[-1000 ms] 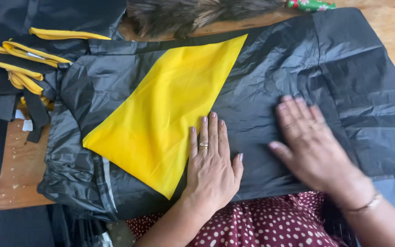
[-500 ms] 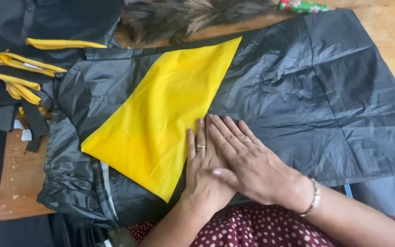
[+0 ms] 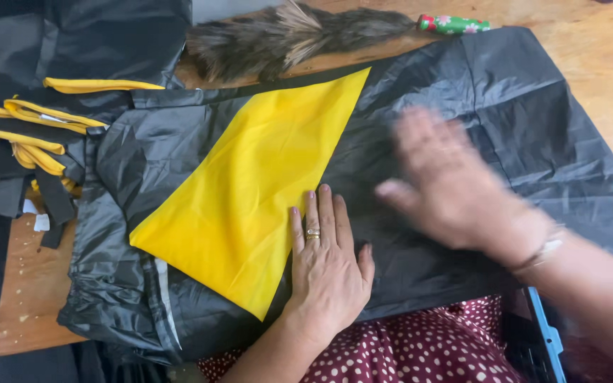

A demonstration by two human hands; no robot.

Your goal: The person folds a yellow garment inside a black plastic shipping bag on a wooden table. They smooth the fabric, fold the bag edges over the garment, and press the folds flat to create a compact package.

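The light is bright and soft, like daylight, with only faint shadows. The black cloth [image 3: 519, 135] shines a little on its wrinkles. The right hand [image 3: 455, 188] is blurry, but the left hand [image 3: 324, 266] looks sharp.

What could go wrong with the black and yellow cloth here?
The black cloth looks slippery and wrinkled; the blurred right hand might push new creases into it. If the left hand, flat at the yellow panel edge, lifts, the cloth hanging off the table might slide.
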